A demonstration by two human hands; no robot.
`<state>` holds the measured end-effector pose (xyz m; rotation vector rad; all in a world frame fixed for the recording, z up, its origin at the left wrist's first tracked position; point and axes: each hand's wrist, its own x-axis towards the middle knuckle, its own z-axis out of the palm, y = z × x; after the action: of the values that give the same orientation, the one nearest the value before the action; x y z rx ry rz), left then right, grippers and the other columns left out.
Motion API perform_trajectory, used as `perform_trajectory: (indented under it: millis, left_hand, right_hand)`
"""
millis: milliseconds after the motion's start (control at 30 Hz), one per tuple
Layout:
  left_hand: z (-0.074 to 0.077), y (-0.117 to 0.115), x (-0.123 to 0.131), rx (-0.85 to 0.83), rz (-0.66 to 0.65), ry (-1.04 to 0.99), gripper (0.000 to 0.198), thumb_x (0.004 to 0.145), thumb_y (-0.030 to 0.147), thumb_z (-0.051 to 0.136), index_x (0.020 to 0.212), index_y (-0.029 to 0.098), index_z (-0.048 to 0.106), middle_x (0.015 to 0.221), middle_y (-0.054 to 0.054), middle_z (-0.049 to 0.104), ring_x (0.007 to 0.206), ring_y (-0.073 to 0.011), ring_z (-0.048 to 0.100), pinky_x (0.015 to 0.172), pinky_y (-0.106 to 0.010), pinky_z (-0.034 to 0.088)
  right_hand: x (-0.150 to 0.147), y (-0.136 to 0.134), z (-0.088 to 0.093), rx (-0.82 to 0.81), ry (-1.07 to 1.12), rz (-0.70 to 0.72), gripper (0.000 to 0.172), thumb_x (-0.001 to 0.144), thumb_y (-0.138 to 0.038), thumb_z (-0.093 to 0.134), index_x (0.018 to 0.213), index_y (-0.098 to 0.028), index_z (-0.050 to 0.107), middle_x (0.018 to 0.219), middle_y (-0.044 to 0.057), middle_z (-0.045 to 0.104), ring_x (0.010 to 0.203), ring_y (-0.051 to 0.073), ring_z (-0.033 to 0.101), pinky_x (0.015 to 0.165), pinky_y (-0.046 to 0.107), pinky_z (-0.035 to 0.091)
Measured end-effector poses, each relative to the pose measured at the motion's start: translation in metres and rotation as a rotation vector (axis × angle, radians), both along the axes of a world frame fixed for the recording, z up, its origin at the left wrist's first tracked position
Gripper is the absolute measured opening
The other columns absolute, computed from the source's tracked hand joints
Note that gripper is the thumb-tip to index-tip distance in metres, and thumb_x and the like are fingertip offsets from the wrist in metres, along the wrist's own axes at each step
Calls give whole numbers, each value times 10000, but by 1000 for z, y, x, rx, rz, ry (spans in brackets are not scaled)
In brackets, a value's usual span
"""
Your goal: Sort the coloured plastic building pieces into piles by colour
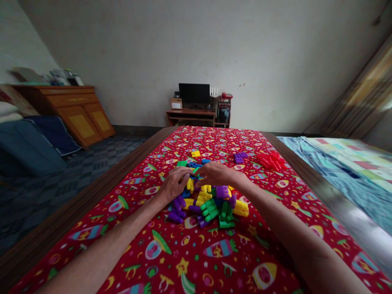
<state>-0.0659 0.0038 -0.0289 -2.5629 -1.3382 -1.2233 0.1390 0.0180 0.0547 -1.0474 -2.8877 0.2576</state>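
A heap of plastic building pieces (pixel 211 206) in yellow, green, purple and blue lies on the red patterned cloth (pixel 190 253). Both my hands rest on top of the heap, fingertips nearly meeting. My left hand (pixel 174 183) curls its fingers over the pieces at the heap's left. My right hand (pixel 216 174) bends its fingers down toward the same spot. What the fingers pinch is hidden beneath them. A small yellow piece (pixel 195 154) lies apart, farther back.
A cluster of red pieces (pixel 272 161) and a few purple pieces (pixel 240 157) lie farther back to the right. The wooden table edge (pixel 92 192) runs along the left. A bed with a striped sheet (pixel 343 163) stands at the right, a desk with a monitor (pixel 194 94) by the far wall.
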Motion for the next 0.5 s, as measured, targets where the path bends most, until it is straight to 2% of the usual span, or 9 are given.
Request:
perform_trajectory:
  millis: [67, 133, 200, 300, 400, 500]
  left_hand:
    - [-3, 3, -2, -2, 2, -6, 371, 969, 343, 353, 943, 200, 694, 1014, -93, 727, 1003, -222, 662, 936, -384, 523]
    - [-4, 5, -4, -10, 9, -6, 376, 970, 340, 341, 943, 200, 689, 1014, -92, 729, 997, -217, 668, 931, -375, 529]
    - [-4, 5, -5, -15, 21, -7, 362, 962, 335, 349, 947, 206, 687, 1013, -81, 731, 993, -212, 670, 925, -367, 534]
    - [-3, 2, -3, -16, 31, -12, 345, 948, 314, 368, 941, 203, 694, 997, -74, 733, 985, -209, 671, 922, -368, 535]
    - [-1, 0, -1, -14, 17, -21, 358, 946, 310, 370, 904, 200, 708, 971, -78, 734, 967, -205, 673, 919, -359, 535]
    - [10, 2, -5, -23, 15, -4, 374, 940, 346, 378, 858, 202, 713, 961, -78, 734, 964, -205, 671, 921, -348, 529]
  right_hand:
    - [-6, -4, -6, 19, -20, 41, 355, 785, -395, 744, 1093, -219, 725, 1035, 88, 726, 928, 197, 651, 676, 230, 411]
    - [-8, -3, -10, 29, 19, 41, 294, 780, -318, 744, 1050, -202, 738, 1016, 88, 730, 918, 194, 650, 680, 230, 414]
    - [-5, 5, -9, -25, 139, 33, 193, 801, -228, 697, 980, -187, 757, 940, 61, 742, 858, 167, 654, 673, 216, 413]
    - [10, 25, -1, -143, 398, -15, 180, 818, -184, 637, 939, -170, 770, 874, 30, 749, 793, 136, 652, 681, 203, 428]
    - [40, 49, 5, -131, 558, -171, 232, 834, -241, 609, 972, -158, 775, 838, 26, 744, 729, 123, 633, 644, 198, 424]
    - [82, 69, 3, 46, 446, -474, 244, 824, -265, 603, 910, -128, 787, 691, 26, 700, 629, 115, 581, 576, 201, 368]
